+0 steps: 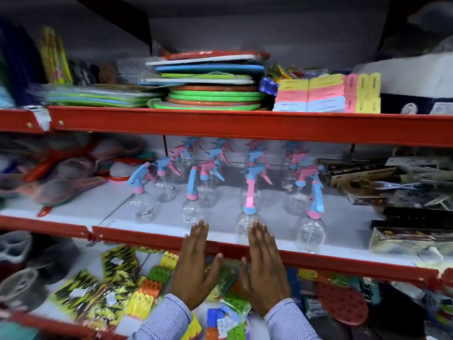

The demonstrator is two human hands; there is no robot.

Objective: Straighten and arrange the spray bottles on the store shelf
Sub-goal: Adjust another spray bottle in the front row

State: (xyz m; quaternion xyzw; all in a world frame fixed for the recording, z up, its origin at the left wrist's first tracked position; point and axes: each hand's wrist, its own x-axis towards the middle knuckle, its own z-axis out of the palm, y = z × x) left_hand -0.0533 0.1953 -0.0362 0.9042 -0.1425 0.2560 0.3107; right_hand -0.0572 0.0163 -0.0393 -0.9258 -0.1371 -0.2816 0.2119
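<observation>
Two flat, empty-gripped hands, left (196,263) and right (263,266), before spray bottles (247,207), rear ones blurred.

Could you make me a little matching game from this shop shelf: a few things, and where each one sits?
Things:
1. spray bottles
2. stack of round boards
3. pastel card packs
4. left hand

Places:
A. top shelf, right of centre
B. middle shelf
C. over the red shelf edge, flat and open
D. top shelf, centre

Pairs: 1-B, 2-D, 3-A, 4-C
</observation>
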